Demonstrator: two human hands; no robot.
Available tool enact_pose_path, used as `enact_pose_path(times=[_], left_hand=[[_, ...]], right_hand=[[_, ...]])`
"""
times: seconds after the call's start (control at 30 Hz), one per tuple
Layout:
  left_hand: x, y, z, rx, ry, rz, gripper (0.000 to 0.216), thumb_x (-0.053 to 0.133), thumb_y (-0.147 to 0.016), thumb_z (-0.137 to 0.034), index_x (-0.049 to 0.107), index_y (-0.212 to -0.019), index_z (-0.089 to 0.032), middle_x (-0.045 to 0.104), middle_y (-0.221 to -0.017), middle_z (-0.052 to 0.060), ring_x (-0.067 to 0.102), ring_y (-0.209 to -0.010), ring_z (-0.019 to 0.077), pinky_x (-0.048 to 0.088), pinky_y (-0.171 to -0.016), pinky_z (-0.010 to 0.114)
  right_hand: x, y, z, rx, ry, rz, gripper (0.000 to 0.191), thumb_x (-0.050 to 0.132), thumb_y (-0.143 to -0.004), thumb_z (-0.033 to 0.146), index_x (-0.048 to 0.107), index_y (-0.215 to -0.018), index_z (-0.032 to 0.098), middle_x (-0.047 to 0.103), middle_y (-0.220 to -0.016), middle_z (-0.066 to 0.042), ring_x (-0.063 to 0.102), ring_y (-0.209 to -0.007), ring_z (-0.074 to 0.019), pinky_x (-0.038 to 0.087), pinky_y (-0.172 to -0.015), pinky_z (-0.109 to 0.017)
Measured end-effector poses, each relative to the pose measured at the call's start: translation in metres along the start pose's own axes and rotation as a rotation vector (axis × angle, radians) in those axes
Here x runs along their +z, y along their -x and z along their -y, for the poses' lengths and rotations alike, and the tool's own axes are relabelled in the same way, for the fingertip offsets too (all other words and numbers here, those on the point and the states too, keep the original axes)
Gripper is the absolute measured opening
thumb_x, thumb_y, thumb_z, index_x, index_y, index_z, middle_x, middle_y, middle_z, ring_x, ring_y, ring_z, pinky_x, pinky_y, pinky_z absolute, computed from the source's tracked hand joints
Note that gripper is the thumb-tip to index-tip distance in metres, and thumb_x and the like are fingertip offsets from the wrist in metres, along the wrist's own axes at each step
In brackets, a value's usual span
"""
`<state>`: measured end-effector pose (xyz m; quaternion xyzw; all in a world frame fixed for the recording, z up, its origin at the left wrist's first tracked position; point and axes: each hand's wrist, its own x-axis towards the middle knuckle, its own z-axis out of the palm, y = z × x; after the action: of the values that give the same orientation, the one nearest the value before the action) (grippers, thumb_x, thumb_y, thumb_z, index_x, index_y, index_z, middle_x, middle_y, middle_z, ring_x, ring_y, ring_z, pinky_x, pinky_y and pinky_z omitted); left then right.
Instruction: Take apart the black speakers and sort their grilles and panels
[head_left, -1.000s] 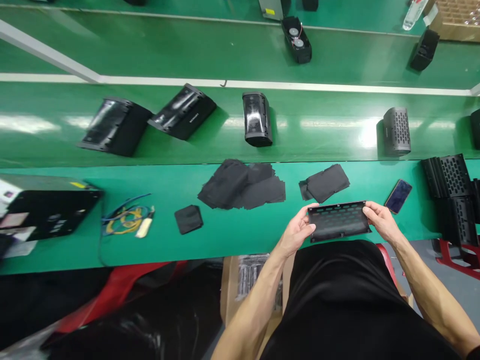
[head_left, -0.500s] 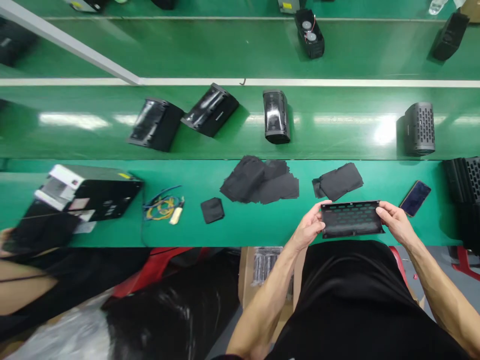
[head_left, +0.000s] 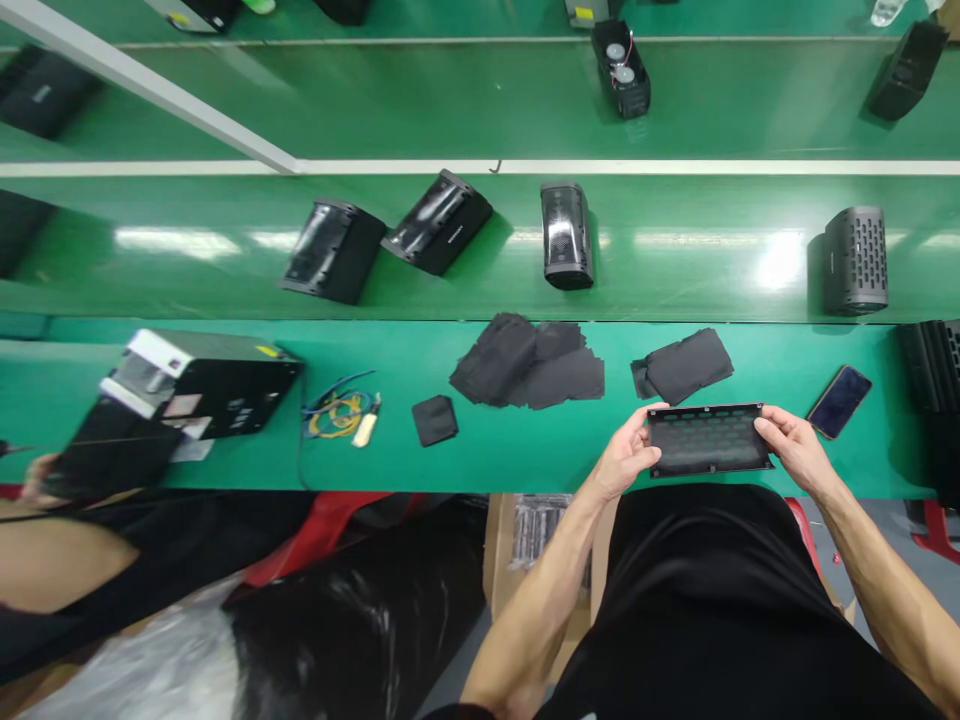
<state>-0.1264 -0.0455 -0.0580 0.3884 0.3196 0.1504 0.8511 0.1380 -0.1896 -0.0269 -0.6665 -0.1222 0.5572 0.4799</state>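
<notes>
Between my two hands is a black slotted panel [head_left: 711, 441], a shallow rectangular piece with rows of oblong holes showing dimly through it. My left hand [head_left: 626, 450] grips its left end, thumb on the upper face. At the opposite end my right hand [head_left: 793, 440] pinches the upper corner between thumb and fingers. The panel is over the front edge of the green bench, close to my body. Just beyond it lies a small stack of black rectangular sheets [head_left: 691, 365]. A wide, overlapping pile of black sheets [head_left: 529, 365] spreads out to the left.
A phone [head_left: 840, 402] rests to the right, before stacked black slotted panels [head_left: 934, 390]. Leftward are a small black square [head_left: 434, 420], coiled cables [head_left: 341, 412] and a boxy machine [head_left: 225, 385]. Black speaker-like units [head_left: 568, 235] stand on the belt behind. A co-worker's hand [head_left: 37, 482] shows far left.
The whole view has shifted slightly, so things appear a little further right. Both hands keep their hold on the panel. The co-worker's hand at far left shows more clearly.
</notes>
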Motion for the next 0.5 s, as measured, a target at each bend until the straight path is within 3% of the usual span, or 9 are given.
enact_pose_path(times=[0.23, 0.5], left_hand=[[0.0034, -0.0014, -0.0008, -0.026, 0.047, -0.031, 0.074, 0.081, -0.074, -0.026, 0.057, -0.144, -0.02, 0.072, -0.105, 0.006, 0.065, -0.089, 0.0183, 0.051, -0.08, 0.027], [0.0046, -0.0026, 0.001, -0.132, 0.144, -0.095, 0.073, 0.072, -0.074, -0.022, 0.057, -0.145, -0.021, 0.075, -0.105, 0.006, 0.068, -0.079, 0.0176, 0.053, -0.071, 0.027]], right_hand=[[-0.0008, -0.0012, -0.003, 0.007, -0.008, 0.009, 0.049, 0.087, -0.079, 0.064, 0.078, -0.099, 0.021, 0.075, -0.083, -0.002, 0.062, -0.068, -0.0175, 0.053, -0.067, -0.029], [0.0001, -0.0067, -0.0077, 0.036, 0.003, -0.036, 0.057, 0.079, -0.079, 0.076, 0.077, -0.097, 0.021, 0.069, -0.075, -0.001, 0.056, -0.064, -0.0174, 0.05, -0.062, -0.029]])
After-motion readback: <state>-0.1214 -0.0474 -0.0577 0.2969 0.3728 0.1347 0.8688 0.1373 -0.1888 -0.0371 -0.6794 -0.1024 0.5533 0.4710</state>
